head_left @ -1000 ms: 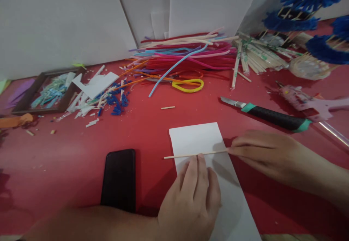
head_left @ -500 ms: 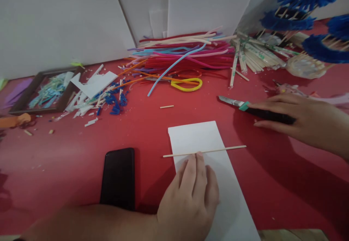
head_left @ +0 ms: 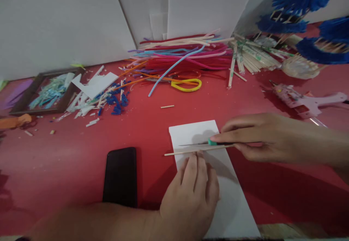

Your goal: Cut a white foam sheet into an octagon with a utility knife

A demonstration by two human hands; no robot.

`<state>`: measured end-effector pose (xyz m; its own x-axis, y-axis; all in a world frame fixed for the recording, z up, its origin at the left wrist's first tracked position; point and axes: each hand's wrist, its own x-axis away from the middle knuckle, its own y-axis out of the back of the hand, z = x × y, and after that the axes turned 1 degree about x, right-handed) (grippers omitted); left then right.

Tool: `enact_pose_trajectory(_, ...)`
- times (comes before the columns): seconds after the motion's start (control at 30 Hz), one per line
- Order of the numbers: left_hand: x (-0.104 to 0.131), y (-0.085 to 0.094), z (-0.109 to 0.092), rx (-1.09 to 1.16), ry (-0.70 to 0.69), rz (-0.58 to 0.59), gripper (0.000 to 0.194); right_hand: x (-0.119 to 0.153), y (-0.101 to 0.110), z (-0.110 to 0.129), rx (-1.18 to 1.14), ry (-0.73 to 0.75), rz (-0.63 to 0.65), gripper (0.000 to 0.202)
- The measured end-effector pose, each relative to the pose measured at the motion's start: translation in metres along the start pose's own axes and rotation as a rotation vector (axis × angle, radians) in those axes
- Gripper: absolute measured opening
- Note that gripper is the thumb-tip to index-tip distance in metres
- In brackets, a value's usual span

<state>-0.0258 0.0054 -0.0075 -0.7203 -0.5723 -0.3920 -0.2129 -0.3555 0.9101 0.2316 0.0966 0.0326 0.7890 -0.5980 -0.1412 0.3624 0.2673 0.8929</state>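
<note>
A thin wooden stick [head_left: 180,153] lies crosswise over a white board [head_left: 234,201]. My left hand [head_left: 192,193] rests on the board, fingers close together, fingertips pressing the stick down near its middle. In my right hand [head_left: 264,135] is a utility knife [head_left: 212,142] with a green collar; most of its black handle is hidden by the fingers. The blade points left, just above and nearly parallel to the stick. The stick's right end meets the right fingers; whether they touch it I cannot tell.
A black phone [head_left: 120,177] lies left of the board. Beyond it are a short stick piece [head_left: 167,107], yellow-handled scissors [head_left: 188,85], pipe cleaners [head_left: 185,57] and a brown frame [head_left: 19,104] beside scraps. At right are a pink glue gun [head_left: 308,103], wrapped sticks [head_left: 253,57] and blue-roofed models [head_left: 286,23].
My right hand has brought the knife leftward from the red table to over the board, beside the stick. The pink glue gun is now uncovered. My left hand keeps its place on the stick.
</note>
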Motion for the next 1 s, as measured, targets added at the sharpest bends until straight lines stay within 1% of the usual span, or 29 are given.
enact_pose_trajectory(0.1, 0.0, 0.001, -0.001, -0.003, 0.014, 0.013, 0.024, -0.016, -0.005, 0.004, -0.049, 0.054, 0.096, 0.036)
enact_pose_trajectory(0.23, -0.002, 0.002, -0.002, -0.006, 0.022, 0.001, 0.027, -0.026, -0.003, 0.008, -0.011, 0.105, 0.125, 0.035)
enact_pose_trajectory(0.37, -0.003, 0.002, -0.002, -0.011, 0.031, -0.022, 0.029, -0.028, 0.001, 0.012, 0.01, 0.1, 0.163, 0.036)
enact_pose_trajectory(0.53, -0.004, 0.002, -0.001, -0.018, 0.026, -0.023, 0.035, -0.03, 0.002, 0.014, 0.058, 0.12, 0.156, 0.035)
enact_pose_trajectory(0.7, -0.005, 0.002, -0.002, -0.028, 0.033, -0.02, 0.035, -0.032, 0.005, 0.016, 0.097, 0.153, 0.142, 0.033)
enact_pose_trajectory(0.83, -0.005, 0.002, -0.001, -0.025, 0.029, -0.026, 0.033, -0.031, 0.006, 0.012, 0.117, 0.167, 0.169, 0.034)
enact_pose_trajectory(1.0, -0.003, 0.003, 0.0, -0.021, 0.027, -0.013, 0.031, -0.028, 0.008, 0.01, 0.233, 0.196, 0.163, 0.039)
